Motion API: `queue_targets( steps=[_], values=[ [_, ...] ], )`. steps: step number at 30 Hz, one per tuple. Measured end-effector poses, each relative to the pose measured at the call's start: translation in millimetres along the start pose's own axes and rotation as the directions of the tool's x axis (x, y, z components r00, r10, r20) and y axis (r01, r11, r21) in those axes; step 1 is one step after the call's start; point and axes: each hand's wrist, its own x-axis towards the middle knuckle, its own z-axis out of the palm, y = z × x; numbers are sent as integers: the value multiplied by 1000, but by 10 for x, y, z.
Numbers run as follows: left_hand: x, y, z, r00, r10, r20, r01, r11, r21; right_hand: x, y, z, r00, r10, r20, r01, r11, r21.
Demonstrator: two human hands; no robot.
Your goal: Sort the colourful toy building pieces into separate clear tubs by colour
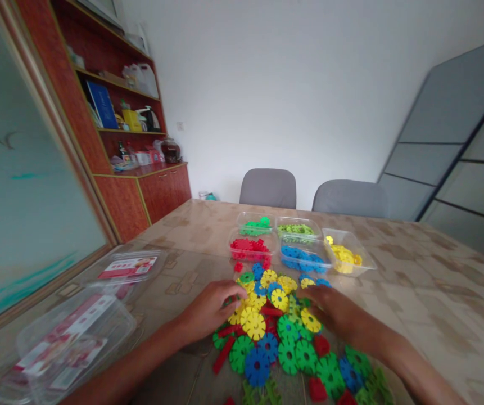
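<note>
A mixed pile of plastic snowflake discs lies on the table before me: yellow discs (253,323), green discs (242,354), blue discs (257,366) and red pieces (224,355). At the pile's left edge, my left hand (218,301) curves inward beside yellow discs, thumb and fingers apart. My right hand (330,306) reaches over the right side, fingers stretched out near a yellow disc (310,320). I see nothing held in either hand; some right fingertips are hidden or blurred against the pieces.
Behind the pile stand clear tubs of red pieces (249,248), blue pieces (303,259), yellow pieces (345,257), green pieces (256,226) and light green pieces (296,231). Clear lids (119,315) with labels lie at left. Two grey chairs (268,188) stand beyond the table.
</note>
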Motion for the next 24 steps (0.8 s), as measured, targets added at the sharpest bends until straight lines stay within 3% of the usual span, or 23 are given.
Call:
queue_targets(
  steps=[5,8,11,14,17,20,24],
  values=[
    [-12,59,3,998,48,39,-45,995,-90,49,-151,12,995,-91,37,86,988,127],
    [5,19,35,995,58,-77,-62,997,-48,110,-2,16,996,-76,-48,80,993,90],
    [13,-64,85,983,-33,-182,38,999,20,147,163,109,985,-48,-165,46,999,-14],
    [-1,-94,130,988,-107,-108,110,994,16,141,167,244,992,-18,-125,12,999,-51],
    [-14,-28,137,997,-77,-9,77,997,-27,126,36,304,997,-48,-63,47,999,-18],
    [-6,52,106,1000,-13,-24,11,997,-79,138,-56,231,993,-102,-66,105,993,46],
    [19,51,68,994,-17,-108,6,995,-103,179,31,65,994,-60,-91,69,993,98]
  ],
)
